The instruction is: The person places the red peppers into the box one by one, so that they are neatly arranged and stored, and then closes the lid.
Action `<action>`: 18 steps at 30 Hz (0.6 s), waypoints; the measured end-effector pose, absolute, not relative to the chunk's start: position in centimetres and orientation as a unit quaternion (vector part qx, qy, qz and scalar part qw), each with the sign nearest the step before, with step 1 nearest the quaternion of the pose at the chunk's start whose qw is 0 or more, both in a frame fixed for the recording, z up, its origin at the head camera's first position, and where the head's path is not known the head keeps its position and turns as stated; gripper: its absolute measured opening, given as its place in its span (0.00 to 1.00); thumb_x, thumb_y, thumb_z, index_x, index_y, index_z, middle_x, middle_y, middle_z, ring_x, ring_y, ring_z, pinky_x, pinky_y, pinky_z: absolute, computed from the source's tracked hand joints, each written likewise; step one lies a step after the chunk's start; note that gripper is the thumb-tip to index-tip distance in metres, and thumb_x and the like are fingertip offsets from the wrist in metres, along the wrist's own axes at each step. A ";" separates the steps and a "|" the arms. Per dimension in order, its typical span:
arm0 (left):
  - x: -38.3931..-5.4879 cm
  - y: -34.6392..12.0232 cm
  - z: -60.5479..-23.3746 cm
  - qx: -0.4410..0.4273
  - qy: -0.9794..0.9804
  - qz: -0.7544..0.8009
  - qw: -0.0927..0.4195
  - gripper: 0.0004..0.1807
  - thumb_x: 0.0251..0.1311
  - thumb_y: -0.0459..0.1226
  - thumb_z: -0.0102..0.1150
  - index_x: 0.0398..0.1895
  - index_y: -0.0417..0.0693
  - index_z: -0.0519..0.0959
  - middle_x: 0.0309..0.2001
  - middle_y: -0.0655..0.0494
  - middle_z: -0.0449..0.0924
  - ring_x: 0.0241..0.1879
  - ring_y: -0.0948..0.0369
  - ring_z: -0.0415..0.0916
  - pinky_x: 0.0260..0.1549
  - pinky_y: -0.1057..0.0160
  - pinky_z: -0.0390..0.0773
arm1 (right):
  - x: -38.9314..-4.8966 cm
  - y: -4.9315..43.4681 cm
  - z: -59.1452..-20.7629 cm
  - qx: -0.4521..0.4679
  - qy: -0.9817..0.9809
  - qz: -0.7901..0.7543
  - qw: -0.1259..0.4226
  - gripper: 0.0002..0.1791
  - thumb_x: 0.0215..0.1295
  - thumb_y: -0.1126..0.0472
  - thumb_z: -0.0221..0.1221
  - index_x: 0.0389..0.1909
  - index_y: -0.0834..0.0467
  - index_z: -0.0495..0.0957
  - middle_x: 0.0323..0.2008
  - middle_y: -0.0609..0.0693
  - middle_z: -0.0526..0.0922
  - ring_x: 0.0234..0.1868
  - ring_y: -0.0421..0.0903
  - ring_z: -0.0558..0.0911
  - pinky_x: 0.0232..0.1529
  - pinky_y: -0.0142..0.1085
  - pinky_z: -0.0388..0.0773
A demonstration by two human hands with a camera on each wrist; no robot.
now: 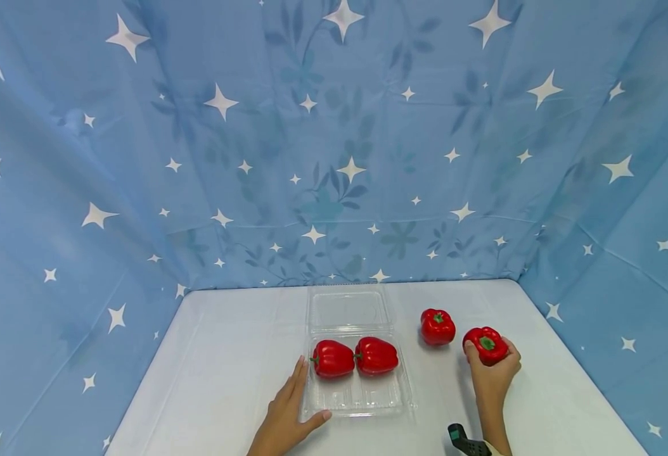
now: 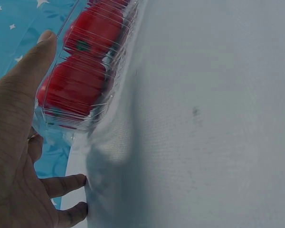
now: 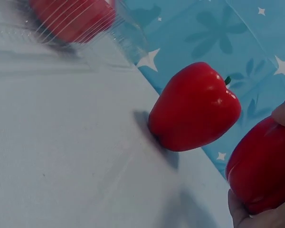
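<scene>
My right hand [image 1: 492,373] grips a red bell pepper [image 1: 487,344] by its sides, thumb on the left and fingers on the right; the green stem faces up. In the right wrist view that held pepper [image 3: 263,166] is cut off by the frame edge. Another bell pepper [image 1: 438,327] stands on the table just left of it. Two more peppers, one on the left [image 1: 333,359] and one on the right [image 1: 376,356], lie in a clear plastic clamshell box [image 1: 362,399]. My left hand [image 1: 287,411] is at the box's left side with fingers extended and thumb near the front corner.
The box's clear lid [image 1: 348,308] lies folded back behind it. A white table [image 1: 220,361] carries everything, with a blue star-patterned curtain [image 1: 334,158] behind and at both sides. A dark wrist device [image 1: 466,438] shows on the right forearm.
</scene>
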State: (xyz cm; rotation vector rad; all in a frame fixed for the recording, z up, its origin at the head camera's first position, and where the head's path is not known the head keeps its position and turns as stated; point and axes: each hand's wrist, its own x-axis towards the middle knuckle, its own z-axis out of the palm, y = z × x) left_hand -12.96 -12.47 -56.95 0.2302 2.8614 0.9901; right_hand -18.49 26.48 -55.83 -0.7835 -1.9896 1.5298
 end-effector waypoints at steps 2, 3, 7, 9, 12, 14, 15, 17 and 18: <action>-13.0 -12.5 -57.0 0.079 0.940 0.328 0.052 0.60 0.50 0.71 0.57 0.79 0.58 0.40 0.79 0.52 0.43 0.72 0.39 0.57 0.54 0.24 0.65 | -18.4 26.4 -55.7 -0.283 -0.727 0.572 0.253 0.47 0.63 0.59 0.63 0.74 0.58 0.44 0.73 0.60 0.50 0.76 0.57 0.50 0.66 0.62 0.65; -13.0 -12.5 -57.0 0.080 0.940 0.329 0.052 0.60 0.50 0.71 0.57 0.79 0.58 0.40 0.79 0.52 0.43 0.72 0.39 0.57 0.54 0.24 0.65 | -18.4 26.3 -55.7 -0.280 -0.725 0.576 0.253 0.47 0.63 0.61 0.63 0.74 0.58 0.43 0.74 0.60 0.49 0.77 0.57 0.50 0.66 0.62 0.64; -13.0 -12.6 -57.2 0.083 0.939 0.329 0.053 0.60 0.51 0.71 0.56 0.79 0.57 0.40 0.79 0.52 0.42 0.72 0.39 0.57 0.56 0.26 0.66 | -18.3 26.2 -55.8 -0.270 -0.723 0.586 0.246 0.49 0.62 0.63 0.64 0.75 0.57 0.41 0.75 0.60 0.48 0.77 0.57 0.48 0.66 0.62 0.64; -12.9 -12.5 -57.3 0.085 0.939 0.329 0.053 0.60 0.51 0.71 0.56 0.79 0.57 0.40 0.79 0.52 0.41 0.72 0.39 0.57 0.56 0.26 0.66 | -18.3 26.2 -55.9 -0.267 -0.720 0.593 0.240 0.50 0.61 0.63 0.64 0.75 0.55 0.40 0.74 0.60 0.49 0.77 0.58 0.48 0.66 0.61 0.64; -12.9 -12.5 -57.4 0.087 0.939 0.329 0.049 0.60 0.51 0.71 0.56 0.79 0.57 0.41 0.80 0.52 0.41 0.72 0.39 0.56 0.57 0.27 0.66 | -18.3 26.1 -55.9 -0.259 -0.711 0.609 0.238 0.50 0.61 0.62 0.65 0.74 0.53 0.41 0.73 0.61 0.50 0.77 0.58 0.49 0.65 0.60 0.63; -13.0 -12.5 -57.4 0.087 0.939 0.328 0.046 0.60 0.51 0.71 0.56 0.79 0.57 0.41 0.80 0.53 0.41 0.72 0.40 0.56 0.56 0.27 0.66 | -18.4 26.0 -55.9 -0.251 -0.705 0.618 0.241 0.50 0.61 0.61 0.66 0.74 0.52 0.42 0.73 0.59 0.52 0.77 0.57 0.50 0.65 0.60 0.63; -13.0 -12.5 -57.4 0.087 0.940 0.327 0.044 0.60 0.51 0.71 0.56 0.79 0.58 0.41 0.80 0.53 0.41 0.72 0.40 0.56 0.56 0.26 0.66 | -18.4 26.0 -55.9 -0.245 -0.704 0.619 0.245 0.49 0.61 0.60 0.66 0.73 0.53 0.43 0.73 0.58 0.53 0.77 0.57 0.50 0.65 0.60 0.63; -13.0 -12.5 -57.4 0.087 0.940 0.326 0.041 0.60 0.51 0.71 0.56 0.79 0.58 0.41 0.80 0.54 0.41 0.73 0.40 0.56 0.55 0.26 0.66 | -18.4 25.8 -55.9 -0.234 -0.704 0.621 0.253 0.48 0.61 0.59 0.67 0.73 0.53 0.44 0.74 0.57 0.54 0.78 0.55 0.50 0.65 0.59 0.63; -13.0 -12.5 -57.4 0.087 0.941 0.325 0.040 0.60 0.51 0.71 0.56 0.79 0.58 0.40 0.80 0.54 0.42 0.73 0.40 0.56 0.55 0.25 0.66 | -18.4 25.8 -55.9 -0.231 -0.705 0.619 0.258 0.48 0.61 0.58 0.67 0.73 0.52 0.45 0.74 0.56 0.55 0.78 0.54 0.50 0.65 0.58 0.64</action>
